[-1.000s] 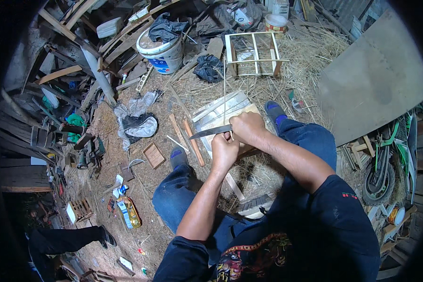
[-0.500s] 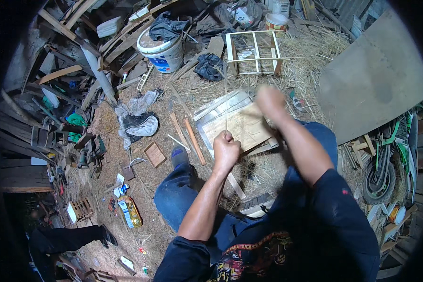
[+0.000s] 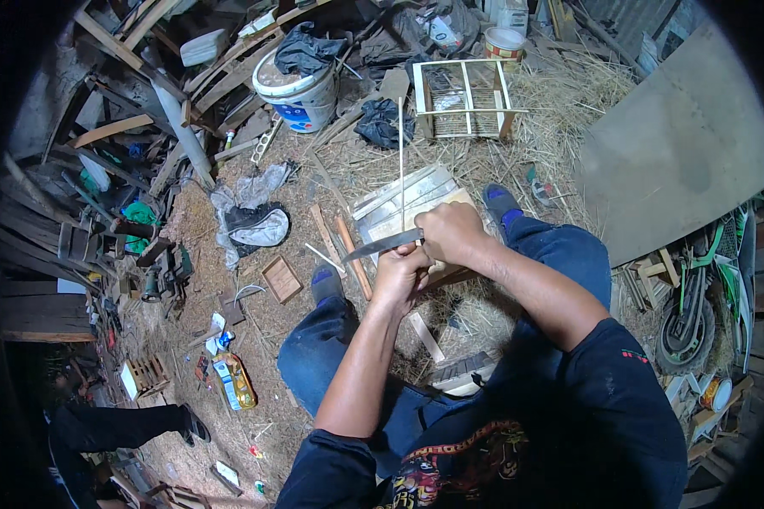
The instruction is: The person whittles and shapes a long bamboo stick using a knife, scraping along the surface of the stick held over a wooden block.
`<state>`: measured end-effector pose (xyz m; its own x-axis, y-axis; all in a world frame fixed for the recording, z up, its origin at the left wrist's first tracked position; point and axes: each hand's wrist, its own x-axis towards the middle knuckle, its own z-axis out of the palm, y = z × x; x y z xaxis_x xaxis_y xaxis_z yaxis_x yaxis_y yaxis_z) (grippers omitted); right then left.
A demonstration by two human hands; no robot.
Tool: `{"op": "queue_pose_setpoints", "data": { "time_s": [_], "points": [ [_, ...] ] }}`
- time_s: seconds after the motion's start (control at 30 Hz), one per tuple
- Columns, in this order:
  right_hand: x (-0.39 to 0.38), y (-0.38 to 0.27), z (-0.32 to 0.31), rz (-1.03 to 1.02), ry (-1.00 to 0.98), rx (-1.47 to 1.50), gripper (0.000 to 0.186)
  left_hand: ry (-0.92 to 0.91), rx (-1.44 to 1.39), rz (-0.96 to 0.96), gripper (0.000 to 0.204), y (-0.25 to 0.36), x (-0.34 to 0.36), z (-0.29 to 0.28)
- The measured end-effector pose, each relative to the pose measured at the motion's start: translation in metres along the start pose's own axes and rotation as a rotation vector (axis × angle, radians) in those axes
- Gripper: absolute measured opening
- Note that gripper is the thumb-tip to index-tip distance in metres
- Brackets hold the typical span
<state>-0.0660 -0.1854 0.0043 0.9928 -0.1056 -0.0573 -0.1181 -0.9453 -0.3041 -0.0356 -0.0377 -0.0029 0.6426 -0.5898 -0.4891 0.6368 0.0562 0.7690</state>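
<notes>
My left hand (image 3: 399, 273) is closed around the lower end of a thin pale stick (image 3: 401, 161) that stands upright in front of me. My right hand (image 3: 450, 233) grips the handle of a knife (image 3: 382, 245), whose blade points left and crosses the stick just above my left fist. Both hands touch each other over a flat wooden board with a clear plastic sheet (image 3: 403, 204) lying on the straw. My knees in blue jeans flank the spot.
A small frame of pale sticks (image 3: 465, 97) stands on the straw beyond the board. A white bucket (image 3: 300, 89), scrap planks, a dark shoe (image 3: 259, 227), wooden strips (image 3: 339, 242), a yellow bottle (image 3: 233, 382) and a grey sheet (image 3: 679, 153) surround me. Another person's legs show at lower left.
My right hand, which had swung up and away to the right half a second ago, has come back down beside my left fist, with the knife blade again across the stick.
</notes>
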Motion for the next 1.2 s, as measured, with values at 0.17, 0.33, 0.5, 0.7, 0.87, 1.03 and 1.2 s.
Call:
{"op": "queue_pose_setpoints", "data": {
  "time_s": [0.17, 0.33, 0.5, 0.7, 0.87, 1.03, 1.2],
  "points": [
    [0.004, 0.001, 0.001, 0.062, -0.099, -0.02, 0.017, 0.055, 0.172, 0.069, 0.037, -0.011, 0.008, -0.002],
    [0.01, 0.017, 0.003, 0.155, -0.085, -0.03, 0.02, -0.017, 0.065, 0.078, 0.039, -0.007, 0.01, 0.001],
    [0.031, 0.083, -0.017, 0.568, 0.199, 0.028, 0.018, 0.001, 0.11, 0.075, 0.04, -0.018, -0.004, 0.001],
    [0.001, 0.026, -0.026, 0.238, 0.211, 0.031, 0.013, -0.187, -0.293, -0.077, 0.042, -0.002, -0.002, -0.014],
    [-0.004, 0.007, -0.006, -0.025, 0.033, 0.012, 0.013, -0.257, -0.453, -0.229, 0.037, 0.005, -0.006, -0.009],
    [-0.006, 0.002, -0.008, -0.084, 0.013, 0.01, 0.013, -0.283, -0.448, -0.336, 0.032, 0.011, -0.008, -0.013],
    [-0.002, 0.008, 0.005, -0.054, 0.036, 0.037, 0.015, -0.393, -0.444, -0.413, 0.032, 0.011, -0.006, -0.02]
  ]
}}
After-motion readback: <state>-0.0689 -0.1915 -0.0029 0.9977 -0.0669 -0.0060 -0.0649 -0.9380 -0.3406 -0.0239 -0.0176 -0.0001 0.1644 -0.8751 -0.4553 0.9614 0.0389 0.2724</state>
